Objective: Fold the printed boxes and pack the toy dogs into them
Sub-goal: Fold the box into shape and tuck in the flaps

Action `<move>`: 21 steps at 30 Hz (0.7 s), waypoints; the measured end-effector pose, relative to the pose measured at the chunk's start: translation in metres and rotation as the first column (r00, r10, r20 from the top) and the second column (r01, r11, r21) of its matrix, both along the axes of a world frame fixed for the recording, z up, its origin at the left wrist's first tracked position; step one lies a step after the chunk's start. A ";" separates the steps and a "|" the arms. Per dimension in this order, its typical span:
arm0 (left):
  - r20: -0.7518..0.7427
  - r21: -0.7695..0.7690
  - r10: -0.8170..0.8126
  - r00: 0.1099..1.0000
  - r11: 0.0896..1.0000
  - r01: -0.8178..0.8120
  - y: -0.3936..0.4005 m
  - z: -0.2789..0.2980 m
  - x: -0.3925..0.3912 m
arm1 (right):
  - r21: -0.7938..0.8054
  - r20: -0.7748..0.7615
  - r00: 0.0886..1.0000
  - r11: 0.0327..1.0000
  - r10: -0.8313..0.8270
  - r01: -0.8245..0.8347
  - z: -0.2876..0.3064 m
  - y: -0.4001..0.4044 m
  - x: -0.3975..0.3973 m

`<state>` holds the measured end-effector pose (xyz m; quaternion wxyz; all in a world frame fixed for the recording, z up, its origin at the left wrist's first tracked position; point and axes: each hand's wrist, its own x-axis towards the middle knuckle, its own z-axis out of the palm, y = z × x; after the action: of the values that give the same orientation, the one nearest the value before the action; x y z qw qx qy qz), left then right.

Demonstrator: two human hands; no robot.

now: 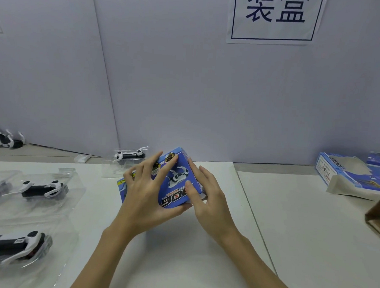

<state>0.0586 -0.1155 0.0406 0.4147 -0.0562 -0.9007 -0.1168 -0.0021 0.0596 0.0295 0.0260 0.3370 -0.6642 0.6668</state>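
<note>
A blue printed box (176, 182) with a toy dog picture and "DOG" lettering is held between both hands over the white table, tilted with one corner up. My left hand (147, 192) grips it from the left, fingers spread over its top face and thumb under its near edge. My right hand (206, 192) holds its right side, thumb pressing on the printed face. Toy dogs in clear plastic bags lie at the left: one (44, 189), another (17, 245), and one behind the box (129, 156).
Flat and half-folded blue boxes (349, 172) lie at the far right by the wall. A brown cardboard carton edge (377, 215) juts in at the right. More toy dogs (4, 140) lie at the far left. A paper sign (275, 17) hangs on the wall.
</note>
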 end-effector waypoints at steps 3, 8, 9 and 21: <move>0.169 -0.047 0.071 0.983 0.997 -0.064 -0.014 -0.005 0.002 | -0.003 0.005 0.978 0.978 -0.210 0.210 0.001 0.005 -0.013; 0.327 0.509 -0.156 0.932 0.860 -0.034 -0.022 -0.015 0.000 | 0.159 0.122 0.959 0.959 -0.254 0.234 0.002 0.030 -0.034; 0.237 0.609 -0.165 0.957 0.793 -0.014 -0.020 -0.015 -0.002 | 0.239 0.057 0.968 0.945 -0.244 0.224 0.002 0.033 -0.035; -0.084 0.970 -0.190 0.978 0.207 0.124 -0.019 -0.003 -0.003 | 0.136 -0.292 0.910 0.930 -0.293 0.343 0.008 0.028 -0.026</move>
<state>0.0552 -0.1341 0.0381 0.3212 0.1260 -0.6321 -0.6938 -0.0284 0.0874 0.0375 0.1924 0.3116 -0.7596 0.5375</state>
